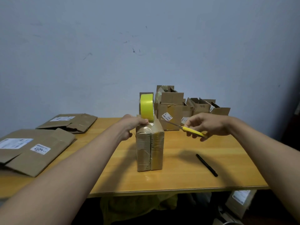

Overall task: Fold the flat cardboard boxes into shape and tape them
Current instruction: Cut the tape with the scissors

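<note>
A folded cardboard box (150, 148) stands in the middle of the wooden table (178, 176), with clear tape running over its top and down its near face. A yellow tape roll (146, 108) stands on edge at the box's far top edge. My left hand (133, 125) rests on the box's top left and pinches the tape at the foot of the roll. My right hand (206, 125) is to the right of the box, shut on a yellow-handled cutter (192, 130) whose blade points left toward the roll.
Two flat cardboard boxes (32, 151) (69, 122) with white labels lie on the left of the table. Several assembled boxes (178, 109) stand at the back against the wall. A black pen (207, 164) lies on the table at the right front.
</note>
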